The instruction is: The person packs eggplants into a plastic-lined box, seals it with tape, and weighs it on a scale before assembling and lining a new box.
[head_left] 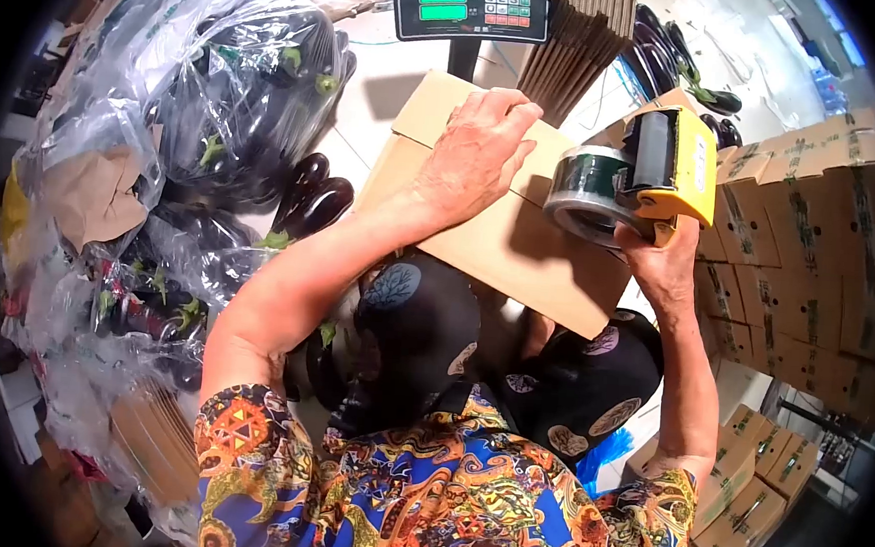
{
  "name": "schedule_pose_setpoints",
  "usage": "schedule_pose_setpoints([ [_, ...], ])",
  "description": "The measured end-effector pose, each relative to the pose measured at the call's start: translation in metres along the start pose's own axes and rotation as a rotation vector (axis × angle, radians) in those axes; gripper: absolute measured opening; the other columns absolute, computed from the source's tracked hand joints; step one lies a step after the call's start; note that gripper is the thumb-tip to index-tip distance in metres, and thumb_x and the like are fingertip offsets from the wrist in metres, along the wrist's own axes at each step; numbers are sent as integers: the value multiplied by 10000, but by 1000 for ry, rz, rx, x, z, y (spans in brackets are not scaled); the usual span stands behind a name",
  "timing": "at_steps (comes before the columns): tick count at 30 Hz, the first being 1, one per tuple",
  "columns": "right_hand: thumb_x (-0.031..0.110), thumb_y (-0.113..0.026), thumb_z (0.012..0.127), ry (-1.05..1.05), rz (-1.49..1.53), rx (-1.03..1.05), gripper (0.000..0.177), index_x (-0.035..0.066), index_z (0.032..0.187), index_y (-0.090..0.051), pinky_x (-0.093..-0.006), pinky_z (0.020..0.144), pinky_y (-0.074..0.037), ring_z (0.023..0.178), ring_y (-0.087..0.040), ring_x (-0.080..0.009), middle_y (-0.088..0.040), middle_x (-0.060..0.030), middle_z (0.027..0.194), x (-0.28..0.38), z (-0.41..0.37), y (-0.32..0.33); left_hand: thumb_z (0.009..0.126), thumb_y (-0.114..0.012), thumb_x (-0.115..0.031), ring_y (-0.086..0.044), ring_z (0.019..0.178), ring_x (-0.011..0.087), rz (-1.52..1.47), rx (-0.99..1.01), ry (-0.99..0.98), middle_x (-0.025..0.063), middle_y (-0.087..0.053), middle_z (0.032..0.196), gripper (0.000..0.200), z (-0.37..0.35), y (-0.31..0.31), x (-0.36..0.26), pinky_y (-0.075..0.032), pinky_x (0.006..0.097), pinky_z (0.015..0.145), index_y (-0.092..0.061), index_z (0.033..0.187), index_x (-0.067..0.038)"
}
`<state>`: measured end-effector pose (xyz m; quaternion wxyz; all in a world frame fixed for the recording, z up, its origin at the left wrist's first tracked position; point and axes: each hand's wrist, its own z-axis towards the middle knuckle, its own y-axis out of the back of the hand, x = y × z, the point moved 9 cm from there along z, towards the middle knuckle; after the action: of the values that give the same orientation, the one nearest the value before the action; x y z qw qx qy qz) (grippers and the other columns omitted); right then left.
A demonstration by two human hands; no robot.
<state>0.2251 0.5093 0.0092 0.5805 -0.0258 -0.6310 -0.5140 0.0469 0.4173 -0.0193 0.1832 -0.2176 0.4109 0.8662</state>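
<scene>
A closed cardboard box (498,262) stands between my knees, its top flaps folded down. My left hand (474,160) lies flat on the box top with its fingers stretched toward the far side. In my right hand (664,262) is a yellow tape dispenser (696,169), gripped by its handle. The dispenser carries a large roll of tape (588,194), which overlaps the right part of the box top in this view.
Clear plastic bags of eggplants (258,92) fill the left side, with loose eggplants (321,206) beside them. A digital scale display (471,5) and stacked flattened cardboard (577,41) stand ahead. Taped boxes (800,236) are piled at right; more eggplants (666,57) lie behind.
</scene>
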Motion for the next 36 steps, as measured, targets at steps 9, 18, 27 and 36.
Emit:
schedule_pose_setpoints([
  [9, 71, -738, 774, -20, -69, -14, 408, 2, 1114, -524, -297, 734, -519, 820, -614, -153, -621, -64, 946, -35, -23, 3, 957, -578, -183, -566, 775, 81, -812, 205, 614, 47, -652, 917, 290, -13, 10, -11, -479, 220, 685, -616, 1165, 16],
  [18, 27, -718, 772, 385, -145, 34, 460, 28, 1200, -550, -313, 797, -522, 901, -626, -176, -630, -80, 1043, 14, -22, -4, 920, -670, -175, -587, 752, 70, -821, 134, 542, 21, -662, 842, 223, -10, 6, -24, -480, 222, 675, -669, 1019, 24],
  [27, 45, -708, 726, 129, -158, -60, 315, 51, 1038, -661, -336, 731, -528, 814, -651, -237, -669, -89, 939, 17, -15, -2, 902, -656, -114, -601, 708, 95, -589, 76, 487, 54, -667, 793, 138, -8, 19, -22, -496, 266, 669, -649, 946, 17],
  [36, 40, -713, 657, 228, -293, -84, 300, 64, 954, -680, -380, 723, -525, 779, -654, -298, -678, -100, 877, 39, -9, -7, 880, -557, -6, -600, 708, 347, -230, -80, 96, 180, -571, 783, 28, 0, 42, -53, -466, 386, 634, -529, 881, -10],
])
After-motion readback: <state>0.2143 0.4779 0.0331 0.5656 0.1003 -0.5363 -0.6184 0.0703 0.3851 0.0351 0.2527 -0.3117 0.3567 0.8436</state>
